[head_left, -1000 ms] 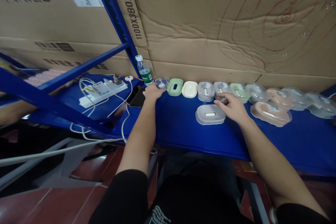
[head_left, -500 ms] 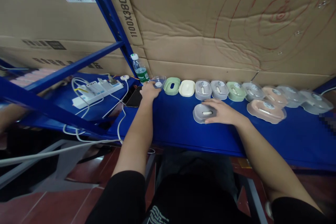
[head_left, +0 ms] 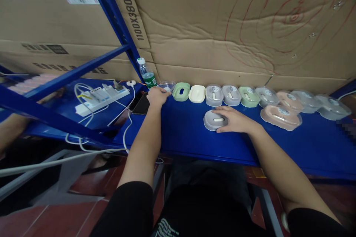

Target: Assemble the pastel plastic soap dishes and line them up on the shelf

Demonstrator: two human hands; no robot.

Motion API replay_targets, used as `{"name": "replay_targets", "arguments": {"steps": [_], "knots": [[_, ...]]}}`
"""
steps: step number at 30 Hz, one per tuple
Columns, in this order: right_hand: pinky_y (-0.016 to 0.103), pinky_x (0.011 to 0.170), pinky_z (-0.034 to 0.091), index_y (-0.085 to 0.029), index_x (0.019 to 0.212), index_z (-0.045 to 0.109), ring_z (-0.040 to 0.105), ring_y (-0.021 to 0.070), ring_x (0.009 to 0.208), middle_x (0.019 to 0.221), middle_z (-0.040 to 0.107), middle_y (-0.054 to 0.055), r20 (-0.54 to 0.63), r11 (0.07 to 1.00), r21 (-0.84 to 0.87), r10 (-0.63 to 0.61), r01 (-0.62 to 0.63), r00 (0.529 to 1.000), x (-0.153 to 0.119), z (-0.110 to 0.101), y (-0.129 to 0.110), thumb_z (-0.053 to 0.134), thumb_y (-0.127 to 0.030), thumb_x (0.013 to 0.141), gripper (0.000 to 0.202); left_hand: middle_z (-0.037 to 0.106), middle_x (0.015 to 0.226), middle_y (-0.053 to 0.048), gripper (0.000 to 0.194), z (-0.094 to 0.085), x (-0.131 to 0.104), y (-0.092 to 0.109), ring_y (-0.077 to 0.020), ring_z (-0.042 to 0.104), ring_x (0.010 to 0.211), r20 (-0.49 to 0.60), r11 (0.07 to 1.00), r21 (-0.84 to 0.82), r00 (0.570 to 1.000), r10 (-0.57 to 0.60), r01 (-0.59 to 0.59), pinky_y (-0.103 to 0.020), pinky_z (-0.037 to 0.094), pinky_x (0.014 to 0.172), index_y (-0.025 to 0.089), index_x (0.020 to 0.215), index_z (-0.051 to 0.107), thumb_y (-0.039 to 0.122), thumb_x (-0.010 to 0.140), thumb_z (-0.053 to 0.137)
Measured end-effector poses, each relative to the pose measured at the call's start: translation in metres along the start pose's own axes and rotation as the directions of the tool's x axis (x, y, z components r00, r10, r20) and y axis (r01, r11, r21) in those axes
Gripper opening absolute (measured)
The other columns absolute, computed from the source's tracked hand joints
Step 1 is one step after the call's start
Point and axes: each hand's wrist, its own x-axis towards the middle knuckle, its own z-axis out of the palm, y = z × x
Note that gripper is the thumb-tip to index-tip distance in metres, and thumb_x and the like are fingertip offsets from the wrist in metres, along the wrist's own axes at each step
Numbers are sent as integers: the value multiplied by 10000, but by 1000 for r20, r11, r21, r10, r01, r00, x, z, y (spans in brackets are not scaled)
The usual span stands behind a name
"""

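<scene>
My right hand (head_left: 232,119) is curved round the right side of a grey oval case (head_left: 213,121) with a white bar on its top, which rests on the blue table. Further left, my left hand (head_left: 158,96) has its fingers at the front edge of a clear plastic lid (head_left: 167,86), partly covering it. A green tray (head_left: 181,96) with a dark slot stands just right of that lid, beside a cream tray (head_left: 197,98). Behind the held case is a lidded grey case (head_left: 214,99).
Several lidded cases run to the right, with a peach case (head_left: 281,116) in front. A water bottle (head_left: 148,75) and a dark phone-like object (head_left: 141,104) are at left, near a power strip (head_left: 102,103) and a blue post (head_left: 115,18). Another person's arm (head_left: 13,126) shows at far left.
My left hand's fingers have shifted slightly on the clear lid, which sits a little lower. My right hand stays round the grey case. The whole view has shifted slightly left.
</scene>
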Motion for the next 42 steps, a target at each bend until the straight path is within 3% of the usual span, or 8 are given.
{"name": "replay_targets", "arguments": {"steps": [7, 12, 18, 23, 27, 33, 42], "knots": [[650, 1179, 450, -263, 1510, 615, 545, 444, 1428, 1552, 586, 151, -13, 1000, -2, -4, 4, 1000, 0, 1, 1, 891, -624, 721, 911, 576, 1537, -106, 262, 2, -2, -3, -351, 598, 1362, -33, 998, -53, 999, 33, -34, -443, 480, 1134, 237, 990, 813, 421, 808, 853], [658, 1175, 453, -274, 1508, 617, 550, 444, 1425, 1538, 598, 147, -20, 1000, -11, -15, 15, 1000, -1, 3, 4, 893, -624, 719, 906, 578, 1514, -124, 360, 6, -1, -7, -341, 605, 1351, -14, 997, -65, 999, 44, -44, -426, 463, 1152, 200, 1113, 776, 394, 821, 855], [656, 1181, 443, -283, 1518, 610, 542, 444, 1434, 1556, 582, 148, -17, 1000, -2, 0, 0, 1000, -1, 3, 5, 892, -633, 717, 918, 500, 1603, -144, 456, 7, 0, -6, -369, 575, 1404, -1, 999, -35, 1000, 11, -11, -489, 459, 1184, 255, 1235, 740, 423, 824, 848], [643, 1211, 406, -248, 1561, 562, 470, 462, 1490, 1630, 497, 173, 27, 999, -5, 32, -32, 999, -2, 1, 3, 921, -638, 669, 1038, 575, 1524, -161, 505, 5, -1, -4, -387, 592, 1383, -5, 1000, -13, 1000, 13, -13, -513, 474, 1160, 250, 1273, 724, 469, 831, 833], [646, 1206, 406, -271, 1592, 520, 471, 462, 1484, 1615, 515, 156, 36, 1000, -6, 15, -14, 999, -2, 2, 4, 931, -590, 672, 1057, 655, 1446, -146, 526, 5, 0, -4, -376, 620, 1349, 18, 1000, 16, 1000, -11, 11, -507, 486, 1130, 257, 1297, 706, 492, 839, 811], [671, 1219, 367, -294, 1681, 355, 394, 489, 1528, 1684, 427, 147, 36, 1000, -8, 20, -19, 999, -3, 7, 14, 927, -603, 647, 1221, 654, 1464, -154, 686, 2, -3, -3, -384, 612, 1362, 3, 1000, 26, 1000, -13, 13, -526, 477, 1131, 262, 1409, 611, 531, 812, 817], [704, 1164, 407, -290, 1684, 336, 471, 504, 1448, 1583, 504, 172, -4, 998, 2, 61, -61, 998, -4, 9, 13, 884, -639, 688, 1189, 644, 1474, -202, 839, -2, -10, 3, -427, 574, 1386, -1, 998, 54, 1000, -29, 29, -572, 412, 1156, 209, 1479, 509, 621, 803, 786]]}}
